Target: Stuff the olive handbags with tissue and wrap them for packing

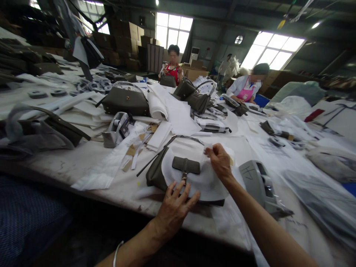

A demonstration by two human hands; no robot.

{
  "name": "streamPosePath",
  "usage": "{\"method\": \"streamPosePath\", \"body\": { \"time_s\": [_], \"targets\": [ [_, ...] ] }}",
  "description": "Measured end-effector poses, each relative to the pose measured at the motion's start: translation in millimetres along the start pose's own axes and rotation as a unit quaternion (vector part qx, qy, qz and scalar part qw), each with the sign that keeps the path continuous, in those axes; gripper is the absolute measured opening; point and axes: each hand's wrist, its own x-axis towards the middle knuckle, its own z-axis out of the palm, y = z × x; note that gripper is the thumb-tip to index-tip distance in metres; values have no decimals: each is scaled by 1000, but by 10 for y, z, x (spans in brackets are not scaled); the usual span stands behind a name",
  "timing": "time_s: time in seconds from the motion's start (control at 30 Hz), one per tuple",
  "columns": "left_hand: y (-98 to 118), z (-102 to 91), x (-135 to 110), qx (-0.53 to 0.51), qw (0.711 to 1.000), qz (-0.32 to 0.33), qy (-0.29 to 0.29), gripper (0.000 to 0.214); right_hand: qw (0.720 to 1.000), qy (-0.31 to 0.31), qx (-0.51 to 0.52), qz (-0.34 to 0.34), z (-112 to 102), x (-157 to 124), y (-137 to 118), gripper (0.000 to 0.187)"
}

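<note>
Bag: the dark olive bag (156, 173) lies near the front edge of the bench (58, 163); a thin white sheet (208, 183) covers much of its front, a dark tab (191, 166) lying over it
Left hand: the left hand (175, 207) rests low on that front; fingers spread, gripping nothing I can see
Right hand: the right hand (219, 162) has its fingers pinched together on the sheet's upper right
Beside them: a grey tape dispenser (250, 180); right of the bag
</note>
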Motion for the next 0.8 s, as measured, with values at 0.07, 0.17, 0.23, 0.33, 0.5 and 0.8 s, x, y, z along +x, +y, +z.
{"method": "streamPosePath", "body": {
  "time_s": [0.07, 0.17, 0.23, 0.33, 0.5, 0.8],
  "targets": [
    [-5, 10, -6, 4, 1000, 3, -11, 44, 999, 23, 24, 12, 41, 137, -29, 29],
    [-15, 6, -5, 4, 1000, 5, -13, 44, 1000, 19, 1, -13, 19, 210, -131, 29],
    [-20, -9, 10, -1, 1000, 4, -11, 43, 998, -4, -36, -45, -38, 91, -186, 29],
    [-18, -34, 46, -8, 1000, 0, -18, 42, 988, -68, -96, -104, -108, -312, -131, 27],
    [3, -102, 85, 7, 999, 5, -32, 39, 932, -145, -202, -264, -56, -963, 240, 24],
    [-121, -449, 371, -49, 985, 33, -165, 23, 922, -87, -222, -306, 65, -1068, 408, 23]
  ]
}}
